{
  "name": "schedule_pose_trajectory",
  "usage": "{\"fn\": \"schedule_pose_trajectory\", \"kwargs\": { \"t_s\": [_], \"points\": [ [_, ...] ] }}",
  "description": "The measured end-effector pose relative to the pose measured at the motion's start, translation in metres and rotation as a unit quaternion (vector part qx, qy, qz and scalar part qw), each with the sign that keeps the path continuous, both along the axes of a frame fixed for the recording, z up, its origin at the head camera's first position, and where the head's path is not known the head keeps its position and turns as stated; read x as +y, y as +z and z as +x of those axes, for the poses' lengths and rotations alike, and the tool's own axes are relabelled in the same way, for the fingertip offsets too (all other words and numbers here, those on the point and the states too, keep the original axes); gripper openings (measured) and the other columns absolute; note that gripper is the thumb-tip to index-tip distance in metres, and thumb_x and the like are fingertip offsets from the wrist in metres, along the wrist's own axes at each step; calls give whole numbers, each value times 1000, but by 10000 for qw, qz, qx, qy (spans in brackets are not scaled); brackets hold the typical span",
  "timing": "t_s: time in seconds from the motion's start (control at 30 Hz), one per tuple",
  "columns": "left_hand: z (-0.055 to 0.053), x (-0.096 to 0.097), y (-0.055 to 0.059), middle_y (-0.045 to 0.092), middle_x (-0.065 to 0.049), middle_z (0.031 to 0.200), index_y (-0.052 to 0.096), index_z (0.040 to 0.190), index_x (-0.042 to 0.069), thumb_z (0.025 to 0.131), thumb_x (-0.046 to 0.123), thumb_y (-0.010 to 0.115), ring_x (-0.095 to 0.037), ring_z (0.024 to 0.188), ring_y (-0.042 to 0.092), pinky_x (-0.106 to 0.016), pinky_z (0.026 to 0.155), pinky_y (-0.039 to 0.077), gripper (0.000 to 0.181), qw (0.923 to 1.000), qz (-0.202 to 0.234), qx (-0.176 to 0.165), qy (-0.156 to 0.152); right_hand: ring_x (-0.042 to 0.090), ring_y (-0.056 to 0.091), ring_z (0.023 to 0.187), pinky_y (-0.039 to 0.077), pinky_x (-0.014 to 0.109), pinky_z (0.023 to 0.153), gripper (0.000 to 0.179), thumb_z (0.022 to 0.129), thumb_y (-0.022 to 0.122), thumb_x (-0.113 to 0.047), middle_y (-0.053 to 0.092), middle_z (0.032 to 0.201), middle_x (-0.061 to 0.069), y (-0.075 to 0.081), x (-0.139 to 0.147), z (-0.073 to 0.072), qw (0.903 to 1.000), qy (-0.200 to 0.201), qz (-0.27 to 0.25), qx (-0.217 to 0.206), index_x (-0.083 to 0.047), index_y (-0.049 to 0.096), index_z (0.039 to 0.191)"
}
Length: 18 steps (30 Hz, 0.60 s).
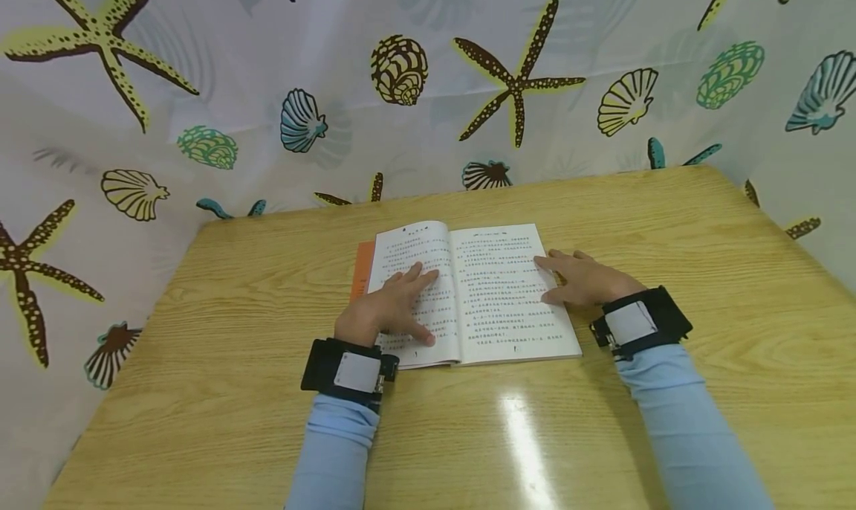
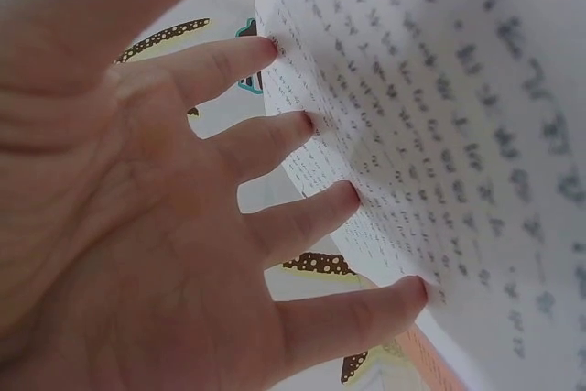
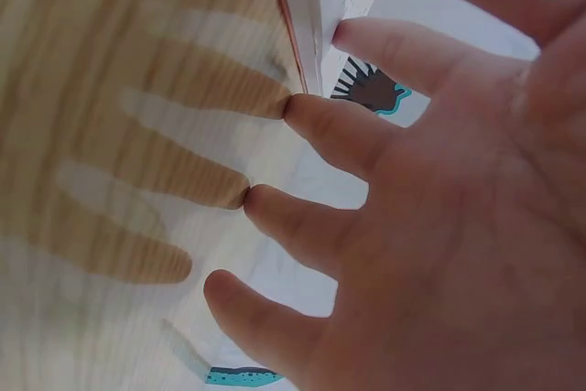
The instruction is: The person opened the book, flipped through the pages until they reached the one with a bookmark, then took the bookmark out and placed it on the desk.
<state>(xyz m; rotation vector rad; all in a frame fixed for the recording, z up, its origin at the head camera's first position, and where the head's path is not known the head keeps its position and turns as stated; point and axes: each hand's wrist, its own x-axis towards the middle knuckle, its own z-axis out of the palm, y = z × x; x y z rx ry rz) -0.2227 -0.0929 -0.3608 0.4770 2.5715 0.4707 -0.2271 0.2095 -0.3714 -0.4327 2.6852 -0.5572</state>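
An open book [image 1: 495,294] with printed text lies on the wooden table, its orange cover flap [image 1: 362,268] showing past the left edge. My left hand [image 1: 391,305] rests on the left page, fingers spread; in the left wrist view its fingertips [image 2: 343,194] press against the printed page [image 2: 439,125]. At the book's right edge is my right hand [image 1: 578,278], fingers extended, with the index finger and thumb over the margin of the right page. The right wrist view shows the other fingertips [image 3: 261,199] beside the book's edge [image 3: 307,16], close to the tabletop [image 3: 101,135].
The wooden table [image 1: 254,287] extends around the book on all sides. Behind it and at both sides hangs a white curtain [image 1: 247,49] printed with starfish and shells. Each wrist wears a black strap [image 1: 645,318] with a small device.
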Motion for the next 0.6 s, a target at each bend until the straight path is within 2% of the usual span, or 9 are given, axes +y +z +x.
{"fn": "schedule_pose_trajectory", "kwargs": {
  "t_s": [0.13,0.27,0.6],
  "points": [
    [0,-1,0,7,-11,170,22,163,18,79,22,90,-37,154,6,-56,121,14,108,10000,5,-22,24,69,10,138,15,75,110,73,98,67,-16,17,155,43,1,-1,0,10000,-21,-11,-61,13,28,152],
    [0,-2,-2,7,-11,170,22,163,18,79,22,89,-37,154,6,-55,121,14,108,10000,0,-36,33,67,10,139,16,73,112,78,98,66,-21,14,155,44,1,-2,-2,9995,-177,210,-146,20,24,149],
    [-1,0,-2,7,-9,170,23,163,19,78,23,90,-36,154,6,-54,121,14,108,10000,-60,-31,57,65,16,140,21,70,112,71,96,66,-19,23,154,41,3,-9,0,9981,-112,600,130,23,34,143]
  ]
}}
